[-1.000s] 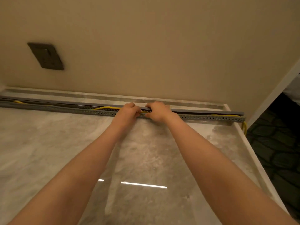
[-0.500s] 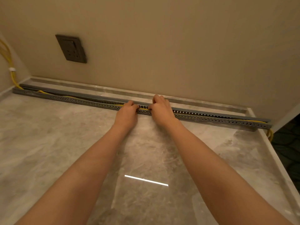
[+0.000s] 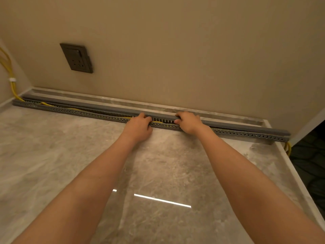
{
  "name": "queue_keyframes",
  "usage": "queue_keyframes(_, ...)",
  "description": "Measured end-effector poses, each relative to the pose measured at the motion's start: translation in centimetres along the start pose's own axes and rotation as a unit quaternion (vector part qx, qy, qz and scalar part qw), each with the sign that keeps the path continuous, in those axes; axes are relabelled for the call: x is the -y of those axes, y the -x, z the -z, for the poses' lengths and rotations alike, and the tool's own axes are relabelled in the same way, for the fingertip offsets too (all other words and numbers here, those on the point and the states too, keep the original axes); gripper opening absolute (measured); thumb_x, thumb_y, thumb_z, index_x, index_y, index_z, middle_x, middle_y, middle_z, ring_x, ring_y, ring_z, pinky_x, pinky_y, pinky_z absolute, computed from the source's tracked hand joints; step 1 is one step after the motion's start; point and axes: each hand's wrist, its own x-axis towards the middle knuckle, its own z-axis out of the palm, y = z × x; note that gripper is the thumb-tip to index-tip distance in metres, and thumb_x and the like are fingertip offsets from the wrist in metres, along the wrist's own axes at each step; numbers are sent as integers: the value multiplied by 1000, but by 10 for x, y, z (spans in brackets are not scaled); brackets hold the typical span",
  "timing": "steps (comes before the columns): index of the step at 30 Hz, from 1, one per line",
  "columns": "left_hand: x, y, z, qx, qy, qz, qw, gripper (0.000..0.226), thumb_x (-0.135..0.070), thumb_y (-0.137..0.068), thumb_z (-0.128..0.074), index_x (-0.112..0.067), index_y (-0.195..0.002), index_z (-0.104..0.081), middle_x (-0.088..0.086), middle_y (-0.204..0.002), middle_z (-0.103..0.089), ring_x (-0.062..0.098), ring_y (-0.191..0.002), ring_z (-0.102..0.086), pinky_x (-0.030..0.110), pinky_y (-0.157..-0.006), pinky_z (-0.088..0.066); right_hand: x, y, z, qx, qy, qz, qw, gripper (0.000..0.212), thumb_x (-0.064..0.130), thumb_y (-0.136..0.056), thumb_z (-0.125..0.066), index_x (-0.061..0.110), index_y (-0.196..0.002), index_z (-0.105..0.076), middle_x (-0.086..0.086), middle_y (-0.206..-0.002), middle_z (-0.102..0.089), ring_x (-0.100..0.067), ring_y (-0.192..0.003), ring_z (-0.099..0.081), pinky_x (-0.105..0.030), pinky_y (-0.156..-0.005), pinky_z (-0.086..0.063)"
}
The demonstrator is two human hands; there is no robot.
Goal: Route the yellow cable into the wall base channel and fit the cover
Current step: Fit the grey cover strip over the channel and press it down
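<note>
- The yellow cable (image 3: 157, 122) shows as a low hump in the gap between the two hands, lying in the slotted grey channel (image 3: 79, 112) at the foot of the wall (image 3: 193, 50).
- The cable runs into the left hand (image 3: 139, 128) from the left and comes out just right of its knuckles. The fingers are curled down onto the cable and the channel's front wall, with the fingertips hidden.
- The right hand (image 3: 189, 122) sits just past the hump. Its fingers (image 3: 179, 115) hook over the smooth grey cover (image 3: 246, 127), and the thumb tip is at the slotted wall in front, so it grips the cover.
- The cover lies along the back of the channel for its full length and is not seated. The slots and cable are exposed left of the hands.
- Further left the cable snakes inside the channel, then climbs the corner under a white tie. At the far right end it loops down off the floor edge.
- Half a second ago the hands were almost touching, thumb to thumb. Now they are apart, and the right one has slid rightward along the run.
- The right fingers lay flatter across the channel then; now they are bent over the cover.
- The left hand has held nearly the same spot.
- Both forearms reach forward and converge slightly, with palms down and wrists low over the marble floor (image 3: 52, 147).
- A dark socket (image 3: 76, 58) is on the wall up left, a marble skirting (image 3: 105, 101) runs behind the cover, and there is dark carpet (image 3: 309, 155) at right.
</note>
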Motion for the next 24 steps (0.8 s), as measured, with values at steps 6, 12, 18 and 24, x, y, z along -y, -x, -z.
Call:
queue_keyframes(6, -9, 3, 6, -111, -55, -82, 989, 18, -14, -84, -64, -3, -99, -65, 16, -95, -65, 35, -86, -64, 40, -75, -51, -1, 6, 5, -48, -11, 37, 998, 33, 26, -97, -45, 12, -124, -56, -12, -126, -59, -30, -118, -52, -40, -96, -42)
queue_keyframes(12, -32, -14, 7, -34, -34, -181, 982, 45, -28, -94, -52, -11, -135, -46, 14, -130, -50, 33, -118, -49, 38, -98, -35, -5, 11, -1, -63, -24, 62, 996, 30, 23, -94, -52, 11, -120, -61, -13, -117, -56, -30, -113, -50, -38, -94, -40)
queue_keyframes(18, -42, -26, 3, 15, -42, -144, 989, 43, -12, -97, -44, -15, -140, -38, 15, -128, -44, 30, -122, -40, 40, -95, -42, -8, 17, -5, -58, 2, 76, 995, 41, 26, -92, -55, 25, -133, -50, -10, -114, -54, -28, -112, -50, -38, -92, -39)
queue_keyframes(24, -43, -28, 12, -8, -114, -155, 981, 48, -13, -98, -40, -12, -144, -29, 16, -127, -42, 30, -122, -38, 37, -88, -45, -8, 15, 1, -67, 13, 81, 994, 46, 22, -95, -49, 27, -140, -42, -7, -128, -55, -28, -122, -48, -42, -99, -37)
